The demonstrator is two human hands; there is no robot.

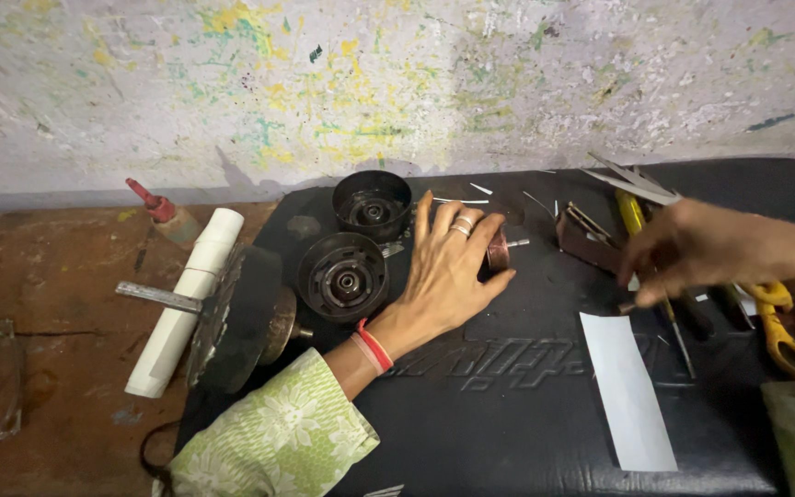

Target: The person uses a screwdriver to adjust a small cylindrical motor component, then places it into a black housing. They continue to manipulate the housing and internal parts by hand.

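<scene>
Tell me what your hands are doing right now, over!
Left hand open, fingers resting on small copper-coloured motor part. Right hand reaching over screwdriver, grip unclear. Two black round housings beside left hand; white paper strip lies nearby.

Left hand [448, 267] mid-frame, palm down, fingers spread; right hand [692, 248] at right edge, blurred, fingers curled downward

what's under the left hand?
The left hand lies flat on the black mat, fingers spread. A small copper-coloured round part with a short metal shaft pokes out beside the fingers. The palm covers the rest; nothing more can be seen beneath it.
</scene>
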